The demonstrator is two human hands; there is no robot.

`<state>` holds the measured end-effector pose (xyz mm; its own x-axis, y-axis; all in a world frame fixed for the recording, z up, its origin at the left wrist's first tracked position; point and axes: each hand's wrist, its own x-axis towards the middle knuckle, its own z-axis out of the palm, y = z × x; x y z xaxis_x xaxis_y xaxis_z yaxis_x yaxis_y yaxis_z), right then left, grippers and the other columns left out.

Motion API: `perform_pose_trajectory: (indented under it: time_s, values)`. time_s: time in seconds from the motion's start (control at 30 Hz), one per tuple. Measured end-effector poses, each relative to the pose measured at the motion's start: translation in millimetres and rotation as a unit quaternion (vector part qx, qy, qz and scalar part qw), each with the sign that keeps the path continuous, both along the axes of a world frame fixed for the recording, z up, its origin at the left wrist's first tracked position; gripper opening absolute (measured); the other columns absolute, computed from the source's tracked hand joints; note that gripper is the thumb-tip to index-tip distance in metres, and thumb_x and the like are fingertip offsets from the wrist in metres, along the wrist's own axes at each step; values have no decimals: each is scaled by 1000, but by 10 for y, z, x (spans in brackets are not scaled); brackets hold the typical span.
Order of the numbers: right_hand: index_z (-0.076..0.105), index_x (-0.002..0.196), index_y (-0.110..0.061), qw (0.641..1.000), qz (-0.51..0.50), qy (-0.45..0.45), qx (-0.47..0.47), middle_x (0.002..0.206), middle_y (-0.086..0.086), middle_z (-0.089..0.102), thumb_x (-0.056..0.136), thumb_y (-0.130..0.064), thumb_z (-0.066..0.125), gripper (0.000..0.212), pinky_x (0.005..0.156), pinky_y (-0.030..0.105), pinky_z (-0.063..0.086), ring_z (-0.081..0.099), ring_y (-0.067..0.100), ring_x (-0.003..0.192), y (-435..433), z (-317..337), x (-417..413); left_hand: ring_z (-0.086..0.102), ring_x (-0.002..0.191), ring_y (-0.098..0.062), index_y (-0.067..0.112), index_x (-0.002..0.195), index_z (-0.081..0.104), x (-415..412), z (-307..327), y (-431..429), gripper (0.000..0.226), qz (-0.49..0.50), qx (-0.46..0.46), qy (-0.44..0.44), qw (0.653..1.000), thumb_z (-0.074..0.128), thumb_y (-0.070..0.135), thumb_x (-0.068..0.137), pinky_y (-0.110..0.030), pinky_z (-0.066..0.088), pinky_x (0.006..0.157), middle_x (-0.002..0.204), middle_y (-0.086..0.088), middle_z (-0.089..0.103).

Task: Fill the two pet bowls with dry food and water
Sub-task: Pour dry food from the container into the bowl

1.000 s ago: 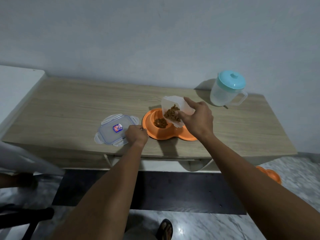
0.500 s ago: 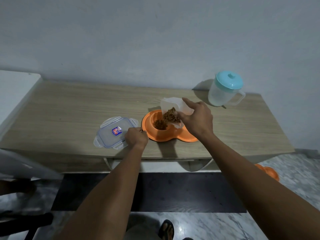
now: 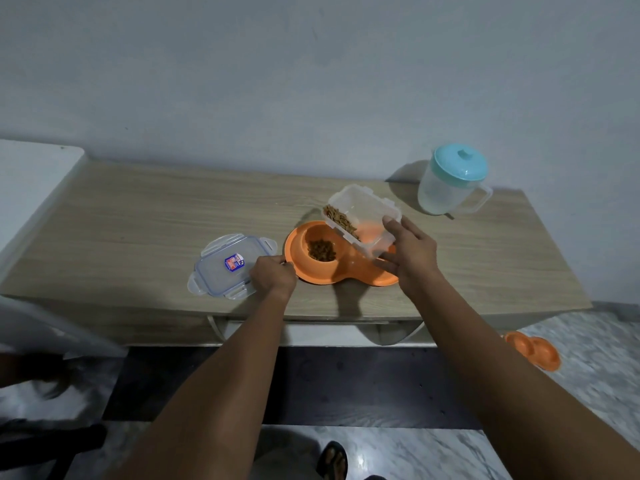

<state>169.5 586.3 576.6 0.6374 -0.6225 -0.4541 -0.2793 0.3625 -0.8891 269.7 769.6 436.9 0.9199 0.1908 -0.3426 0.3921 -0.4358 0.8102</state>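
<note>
**A:** Right hand [image 3: 412,258] is up over the orange plastic double pet bowl [image 3: 346,273]. Thumb and fingers are wrapped round a clear rectangular plastic container [image 3: 367,209], which is tipped with its open mouth down and to the left.

**B:** Brown dry kibble [image 3: 321,250] sits heaped in the bowl's left well, and there's more lying along the container's lower wall, right at the mouth.

**A:** And the right well?

**B:** Mostly hidden behind the container and that hand. I cannot tell whether anything is in it.

**A:** Over to the left hand [image 3: 273,277]. Knuckles up, fingers curled in, gripping the bowl's left rim. The bowl itself sits flat on the light wooden tabletop [image 3: 138,230], near the front edge.

**B:** Just left of that hand there's a clear flat plastic lid with blue trim [image 3: 225,263]. It lies flat with a small sticker on top, and the hand covers its near right corner.

**A:** At the back right of the table, well apart from the bowl, is a translucent plastic jug with a turquoise lid [image 3: 450,181]. It's upright, handle to the right.

**B:** Down on the marbled floor at right is a second orange double bowl [image 3: 533,351].
</note>
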Motion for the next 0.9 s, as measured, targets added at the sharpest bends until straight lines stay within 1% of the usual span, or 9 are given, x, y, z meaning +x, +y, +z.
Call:
perform_pose_trajectory:
  time_s: [0.07,0.13,0.2,0.3,0.47,0.6,0.7,0.8,0.9]
  values:
    - [54,143,-20,997,-7,-23,70,129,11,67,96,-28,68,50,83,52,63,73,41,96,59,-124,-61,74,80,-29,13,105,77,-1,-8,0,27,-2,2,0,1000,72,8,79,-45,63,73,90,-10,78]
    - [54,139,-18,991,-11,-37,126,128,16,68,100,-30,62,42,75,46,64,75,38,94,136,-246,-113,74,82,-29,12,105,77,-8,16,0,26,-4,3,-1,1000,72,8,80,-45,62,75,92,-11,78]
    - [51,140,-17,986,-14,-45,160,124,18,71,101,-32,59,42,70,41,63,77,34,93,193,-349,-174,74,85,-29,12,105,78,-29,81,-13,25,-7,16,-6,1000,71,10,81,-43,62,79,92,-12,78]
    - [53,137,-16,981,-22,-51,186,119,18,74,100,-33,61,42,73,42,63,76,34,96,260,-454,-242,74,90,-28,11,108,77,-50,157,-12,25,-12,34,-12,999,71,13,83,-41,59,86,96,-12,78]
    - [58,133,-22,986,-9,-36,163,118,11,75,98,-34,62,37,89,49,61,76,30,100,258,-541,-311,75,88,-27,7,114,74,-117,216,-11,27,-14,13,-9,1000,71,10,87,-38,60,84,99,-14,77]
    - [62,129,-24,990,-7,-27,142,114,7,77,97,-31,65,33,84,45,62,77,26,97,273,-595,-342,75,86,-27,5,116,72,-151,265,-14,28,-16,-7,-11,1000,69,7,89,-31,57,73,101,-15,77]
    - [62,130,-23,989,-13,-34,143,114,7,77,97,-29,66,34,84,42,61,77,25,98,318,-643,-348,75,86,-27,6,116,72,-145,258,1,29,-19,-15,1,1000,71,7,88,-37,61,79,101,-14,77]
    - [62,131,-20,986,-36,-49,152,114,8,77,96,-26,68,35,81,37,61,76,24,99,418,-637,-275,75,80,-26,6,114,73,-148,286,26,26,-18,-34,11,999,70,6,88,-37,62,78,95,-15,77]
    - [62,130,-16,985,-49,-65,155,113,10,77,93,-21,72,39,86,36,61,76,23,99,599,-583,-98,75,74,-23,9,105,77,-133,243,57,22,-30,-55,17,998,71,5,84,-41,63,74,86,-13,78]
